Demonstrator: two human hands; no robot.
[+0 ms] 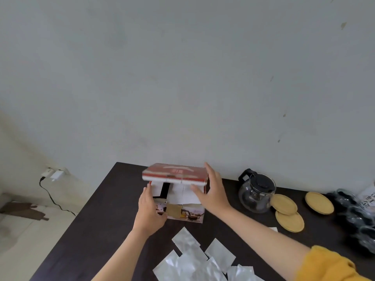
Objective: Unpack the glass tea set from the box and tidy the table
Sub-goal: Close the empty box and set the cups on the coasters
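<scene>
Box (178,196) stands open on table (105,209), both hands flat against it, contents hidden

Both arms reach forward, bare to the wrists, with a yellow sleeve (332,266) showing on the right upper arm. The left hand (149,211) lies back-up, fingers straight and pointing away, its fingertips against the box (178,191). The right hand (213,191) is spread wide, thumb pointing left, palm and fingers pressed to the box's right side.
</scene>
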